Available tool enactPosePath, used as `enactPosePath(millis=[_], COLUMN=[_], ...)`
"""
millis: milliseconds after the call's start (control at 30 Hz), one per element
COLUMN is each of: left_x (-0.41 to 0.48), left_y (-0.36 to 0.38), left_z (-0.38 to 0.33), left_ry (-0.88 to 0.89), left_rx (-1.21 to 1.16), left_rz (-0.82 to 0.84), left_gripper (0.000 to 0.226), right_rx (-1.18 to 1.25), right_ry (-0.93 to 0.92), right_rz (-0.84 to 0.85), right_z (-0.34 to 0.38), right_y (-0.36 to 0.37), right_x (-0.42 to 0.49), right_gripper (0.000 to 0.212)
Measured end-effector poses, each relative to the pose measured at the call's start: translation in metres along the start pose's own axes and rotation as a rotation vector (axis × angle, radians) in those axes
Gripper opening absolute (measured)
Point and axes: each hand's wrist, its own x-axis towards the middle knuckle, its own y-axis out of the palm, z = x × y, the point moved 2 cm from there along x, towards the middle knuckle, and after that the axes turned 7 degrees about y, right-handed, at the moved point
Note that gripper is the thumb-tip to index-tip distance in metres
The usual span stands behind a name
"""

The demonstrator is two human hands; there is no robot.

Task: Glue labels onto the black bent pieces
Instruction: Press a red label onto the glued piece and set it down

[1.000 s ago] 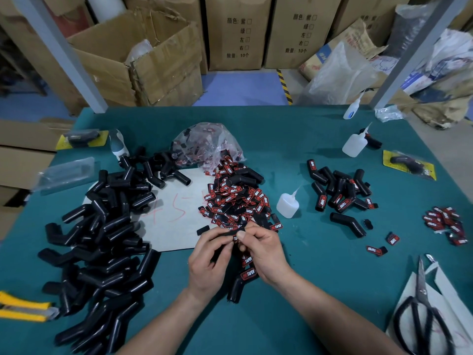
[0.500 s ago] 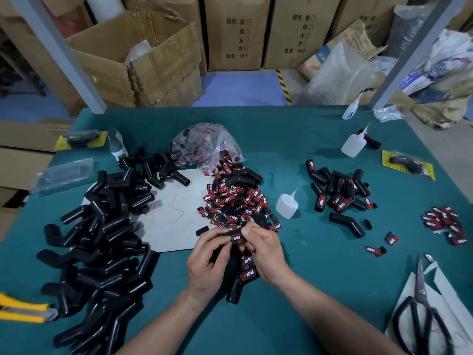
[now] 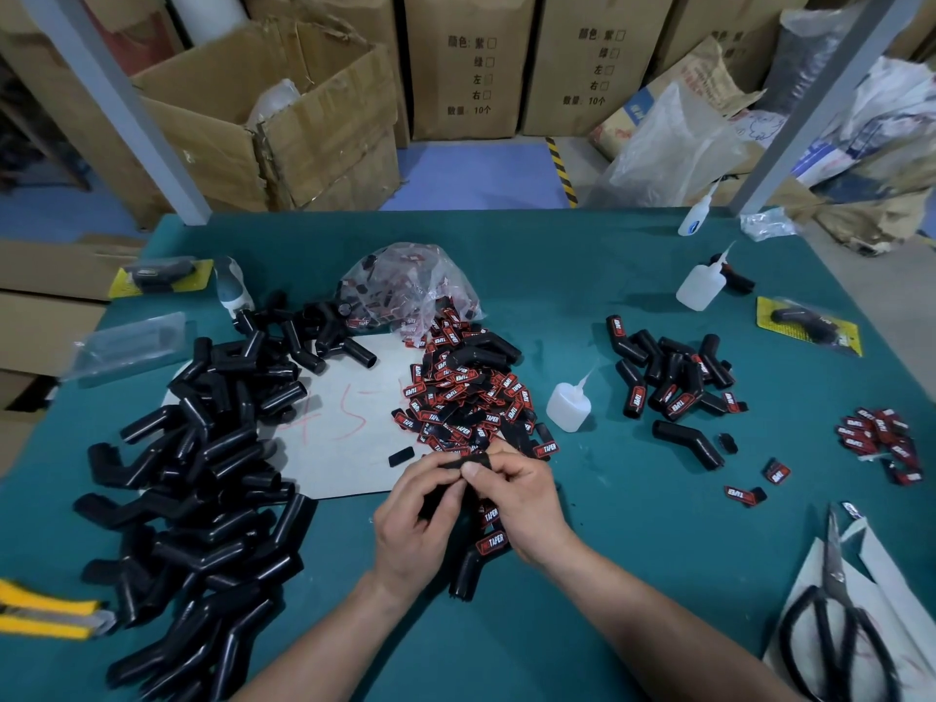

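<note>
- Cardboard boxes (image 3: 466, 68) line the back wall, and a green table (image 3: 608, 539) fills the foreground.
- Both hands meet low in the middle, just in front of the labels (image 3: 466, 397) heaped on the table.
- The left hand (image 3: 420, 519) curls round a black bent piece (image 3: 456, 464). The right hand (image 3: 521, 499) pinches the piece's upper end, thumb on top.
- The piece is held above the table and mostly hidden by fingers. Whether a label already sits under the thumb cannot be told.
- The step looks like seating a label on the piece, so the thumb should press flat and evenly from the middle outward, so that no edge lifts.
- The left hand should hold the piece firm so it does not roll while the right hand presses.
- Fingertips are best kept off any wet glue at the label's rim, since smears would show on the black surface.
- A labelled piece (image 3: 489, 542) shows just below the right hand. Whether it is held or lies on the table cannot be told.
- The glue bottle (image 3: 570, 405) stands beside the labels, within easy reach of the right hand.
- The bare heap (image 3: 202, 473) lies to the left and the done pieces (image 3: 673, 382) to the right. A finished piece should probably go right, well apart from the bare ones.
</note>
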Motion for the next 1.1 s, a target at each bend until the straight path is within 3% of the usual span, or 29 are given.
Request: enactPosePath(millis=[200,533,633,933,1100], left_x=[0.0005,0.0005,0.0032,0.0052,0.0038], left_y=[-0.0011,0.0012,0.0003,0.0018,0.0026], left_z=[0.0022,0.0009,0.0010,-0.0021,-0.0011], left_ry=[0.021,0.005,-0.020,-0.052,-0.078], left_rx=[-0.004,-0.016,-0.024,-0.086,-0.106], left_rz=[0.005,0.015,-0.032,-0.065,-0.072], left_gripper=[0.013,0.010,0.017,0.019,0.013], right_rx=[0.067,0.102,0.057,0.050,0.072], right_ry=[0.025,0.055,0.051,0.031,0.020], right_rz=[0.062,0.056,0.036,-0.009,-0.031], right_z=[0.0051,0.0007,0.0001,-0.0024,-0.0034], right_y=[0.0027,0.0018,-0.0010,-0.0012,-0.0004], right_x=[-0.0028,-0.0007,0.0036,0.0040,0.0026], right_gripper=[0.013,0.017,0.031,0.037,0.029])
